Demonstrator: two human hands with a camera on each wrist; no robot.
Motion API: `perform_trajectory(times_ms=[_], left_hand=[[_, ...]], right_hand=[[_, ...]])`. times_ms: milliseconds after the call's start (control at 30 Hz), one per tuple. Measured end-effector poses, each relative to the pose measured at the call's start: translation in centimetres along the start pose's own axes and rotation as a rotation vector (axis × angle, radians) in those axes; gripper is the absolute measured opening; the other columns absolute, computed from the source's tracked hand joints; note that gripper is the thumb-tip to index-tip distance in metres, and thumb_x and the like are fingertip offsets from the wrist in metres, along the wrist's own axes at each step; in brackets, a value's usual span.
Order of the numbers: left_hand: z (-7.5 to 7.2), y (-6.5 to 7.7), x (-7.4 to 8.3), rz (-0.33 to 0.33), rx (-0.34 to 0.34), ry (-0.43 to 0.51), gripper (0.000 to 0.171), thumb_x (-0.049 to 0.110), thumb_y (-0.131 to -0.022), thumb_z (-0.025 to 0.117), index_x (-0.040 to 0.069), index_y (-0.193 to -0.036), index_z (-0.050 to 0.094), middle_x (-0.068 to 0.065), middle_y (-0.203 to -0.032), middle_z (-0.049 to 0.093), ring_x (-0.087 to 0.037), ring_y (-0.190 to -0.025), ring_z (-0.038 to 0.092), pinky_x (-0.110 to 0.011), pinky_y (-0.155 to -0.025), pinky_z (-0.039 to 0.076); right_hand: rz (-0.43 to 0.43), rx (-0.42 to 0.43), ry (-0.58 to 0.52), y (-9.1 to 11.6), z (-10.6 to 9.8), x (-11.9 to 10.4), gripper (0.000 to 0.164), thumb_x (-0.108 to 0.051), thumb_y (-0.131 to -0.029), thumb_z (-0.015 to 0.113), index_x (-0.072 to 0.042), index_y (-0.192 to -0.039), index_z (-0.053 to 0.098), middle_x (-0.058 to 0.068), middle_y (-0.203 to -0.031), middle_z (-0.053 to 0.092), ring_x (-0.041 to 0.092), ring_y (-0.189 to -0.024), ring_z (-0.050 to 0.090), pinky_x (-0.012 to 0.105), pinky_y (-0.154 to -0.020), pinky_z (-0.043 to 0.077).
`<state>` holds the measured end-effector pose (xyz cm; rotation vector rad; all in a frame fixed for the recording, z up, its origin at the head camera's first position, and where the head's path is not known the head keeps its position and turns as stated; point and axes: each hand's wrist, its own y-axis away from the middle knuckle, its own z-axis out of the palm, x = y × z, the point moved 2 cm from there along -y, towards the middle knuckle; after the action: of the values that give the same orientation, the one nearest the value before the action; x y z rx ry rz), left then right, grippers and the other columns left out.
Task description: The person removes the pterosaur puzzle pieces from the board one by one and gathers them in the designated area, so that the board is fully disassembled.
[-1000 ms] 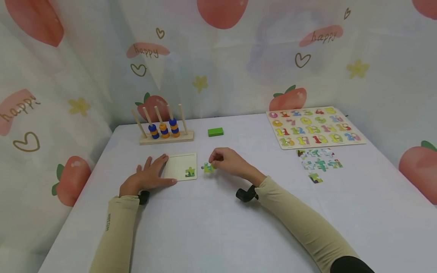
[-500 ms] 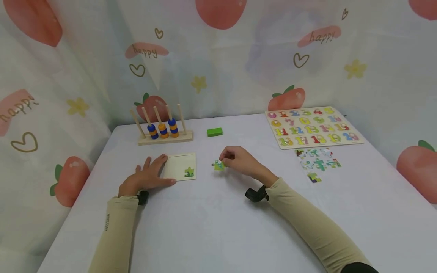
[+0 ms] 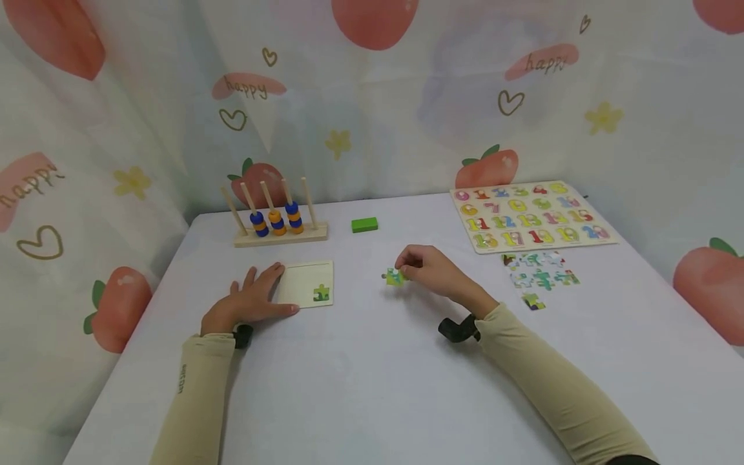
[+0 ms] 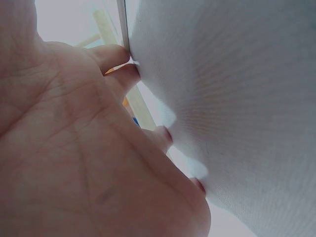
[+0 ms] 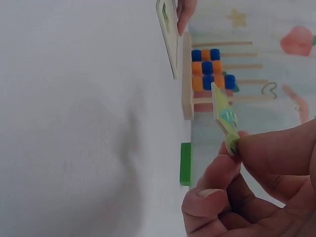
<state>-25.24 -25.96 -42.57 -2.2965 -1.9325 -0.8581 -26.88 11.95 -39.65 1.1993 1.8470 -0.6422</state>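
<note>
My right hand [image 3: 433, 270] pinches a green jigsaw piece [image 3: 394, 277] between thumb and fingertips, above the table to the right of the puzzle tray. In the right wrist view the jigsaw piece [image 5: 224, 114] stands tilted, held by one end. My left hand [image 3: 247, 303] lies spread at the left side of the cream puzzle tray [image 3: 299, 278], its thumb at the near edge and index finger at the upper left corner. One green jigsaw piece [image 3: 321, 292] sits in the tray's lower right corner. In the left wrist view the palm [image 4: 89, 143] covers most of the left side.
Several loose jigsaw pieces [image 3: 543, 279] lie at the right, below a number board [image 3: 531, 216]. A wooden bead abacus [image 3: 281, 237] stands at the back left. A green block [image 3: 364, 225] lies behind the tray on the white table [image 3: 349, 387].
My right hand has moved to the right, away from the puzzle tray, with the jigsaw piece still pinched. My left hand stays at the tray.
</note>
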Motion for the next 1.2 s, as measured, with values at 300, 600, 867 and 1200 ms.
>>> perform_trajectory(times_ms=[300,600,867,1200], left_hand=[[-0.1,0.1,0.0,0.017,0.005,0.023,0.118,0.064,-0.09,0.075,0.002,-0.171,0.015,-0.022,-0.177,0.009,-0.057,-0.158,-0.007,-0.082,-0.116,-0.004],[0.1,-0.2,0.1,0.0,-0.005,0.003,0.118,0.064,-0.091,0.075,0.002,-0.171,0.015,-0.021,-0.178,0.008,-0.057,-0.158,-0.008,-0.082,-0.116,-0.004],[0.1,0.0,0.1,0.0,-0.003,0.03,0.116,0.062,-0.092,0.075,0.002,-0.171,0.015,-0.021,-0.178,0.008,-0.056,-0.158,-0.009,-0.08,-0.117,-0.007],[0.2,0.0,0.1,-0.003,0.004,0.018,0.118,0.063,-0.091,0.076,0.001,-0.17,0.016,-0.022,-0.177,0.01,-0.058,-0.158,-0.006,-0.082,-0.117,-0.004]], right_hand=[[0.008,0.023,0.005,1.3,-2.2,1.4,0.012,-0.005,-0.106,0.059,-0.002,-0.111,0.07,0.011,-0.107,0.067,0.027,-0.097,0.058,0.036,-0.084,0.052],[0.044,0.061,0.023,2.8,-4.6,2.3,0.013,-0.008,-0.107,0.06,-0.002,-0.114,0.069,0.013,-0.11,0.067,0.028,-0.096,0.057,0.033,-0.078,0.051],[0.055,0.09,0.048,4.3,-6.2,2.8,0.015,-0.007,-0.109,0.057,0.0,-0.116,0.068,0.014,-0.111,0.067,0.033,-0.097,0.058,0.032,-0.077,0.051],[0.072,0.108,0.071,5.9,-8.1,3.9,0.017,-0.007,-0.11,0.054,0.002,-0.117,0.067,0.015,-0.109,0.065,0.035,-0.095,0.057,0.032,-0.073,0.051]])
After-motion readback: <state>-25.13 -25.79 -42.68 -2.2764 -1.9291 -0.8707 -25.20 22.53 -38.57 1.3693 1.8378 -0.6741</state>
